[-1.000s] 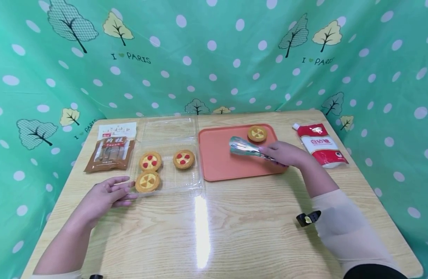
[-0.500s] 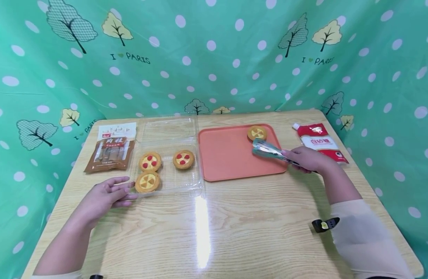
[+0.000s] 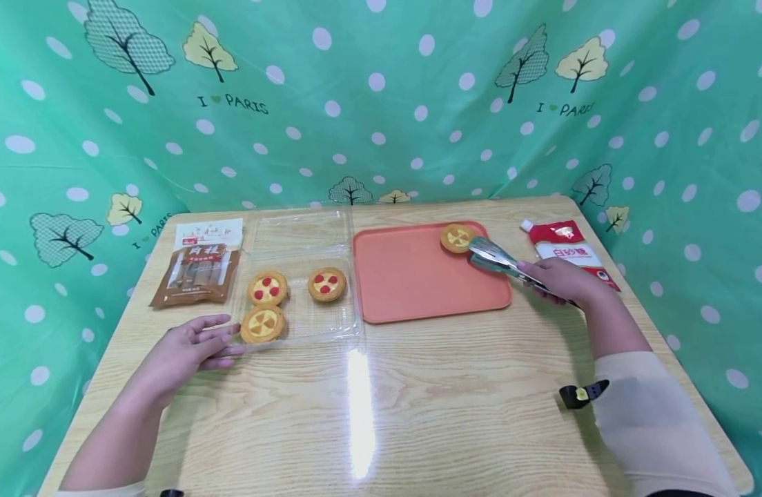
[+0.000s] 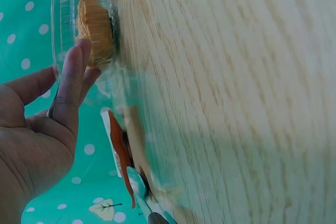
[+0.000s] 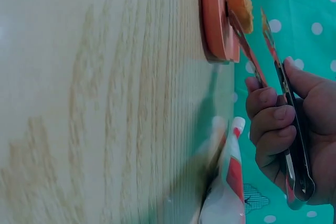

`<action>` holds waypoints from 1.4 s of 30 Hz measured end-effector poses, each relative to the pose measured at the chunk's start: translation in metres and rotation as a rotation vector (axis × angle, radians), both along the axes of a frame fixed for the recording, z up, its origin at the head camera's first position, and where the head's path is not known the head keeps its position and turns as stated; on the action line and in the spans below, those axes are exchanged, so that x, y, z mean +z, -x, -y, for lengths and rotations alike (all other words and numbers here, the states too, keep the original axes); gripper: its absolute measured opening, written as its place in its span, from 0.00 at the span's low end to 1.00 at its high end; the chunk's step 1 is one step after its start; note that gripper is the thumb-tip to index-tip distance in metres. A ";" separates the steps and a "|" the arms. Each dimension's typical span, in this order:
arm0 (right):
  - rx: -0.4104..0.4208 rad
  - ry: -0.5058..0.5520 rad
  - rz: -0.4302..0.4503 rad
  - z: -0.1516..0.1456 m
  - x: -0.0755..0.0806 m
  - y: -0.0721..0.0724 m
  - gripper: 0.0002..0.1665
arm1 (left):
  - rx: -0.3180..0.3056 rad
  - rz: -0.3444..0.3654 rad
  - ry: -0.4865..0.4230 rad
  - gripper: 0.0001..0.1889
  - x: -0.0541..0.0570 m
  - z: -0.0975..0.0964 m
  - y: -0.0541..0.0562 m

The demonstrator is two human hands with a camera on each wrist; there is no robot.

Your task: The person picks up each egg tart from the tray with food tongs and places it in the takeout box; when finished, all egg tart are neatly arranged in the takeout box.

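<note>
My right hand [image 3: 560, 279] grips metal tongs [image 3: 505, 262]. Their tips are spread, one right against a yellow-topped egg tart [image 3: 457, 238] on the orange-pink tray [image 3: 406, 290]; the right wrist view shows the tart [image 5: 241, 8] beside the parted tong arms. My left hand [image 3: 185, 352] holds the near left corner of a clear plastic container [image 3: 306, 321], thumb and fingers around its rim. Inside, a yellow-topped tart [image 3: 263, 324] lies against a tart with red pieces [image 3: 267, 288]; a second red-dotted tart [image 3: 327, 284] sits to the right.
A brown pouch [image 3: 197, 266] lies left of the container, whose clear lid [image 3: 301, 231] is folded back. Right of the tray is a red and white sugar bag [image 3: 570, 248], partly behind my right hand. A green patterned curtain [image 3: 381, 103] borders the wooden table [image 3: 418, 400].
My right hand has carried the tongs rightward across the tray, their tips swinging to the right side of the tart there. My left hand and the container have stayed put.
</note>
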State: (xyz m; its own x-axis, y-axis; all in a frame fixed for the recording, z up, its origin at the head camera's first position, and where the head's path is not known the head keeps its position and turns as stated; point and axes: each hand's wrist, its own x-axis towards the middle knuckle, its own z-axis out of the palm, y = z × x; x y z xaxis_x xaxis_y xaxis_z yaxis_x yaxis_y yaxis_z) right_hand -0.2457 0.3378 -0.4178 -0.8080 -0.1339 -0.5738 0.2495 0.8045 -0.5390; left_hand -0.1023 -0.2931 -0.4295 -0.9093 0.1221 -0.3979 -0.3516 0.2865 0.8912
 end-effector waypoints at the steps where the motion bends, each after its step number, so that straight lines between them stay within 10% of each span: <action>1: -0.001 0.000 -0.004 0.000 0.000 0.001 0.41 | 0.003 0.004 0.001 0.34 0.000 0.000 0.000; 42: 0.014 0.053 -0.120 0.028 0.007 0.008 0.38 | 0.004 -0.006 -0.030 0.32 -0.004 0.002 0.001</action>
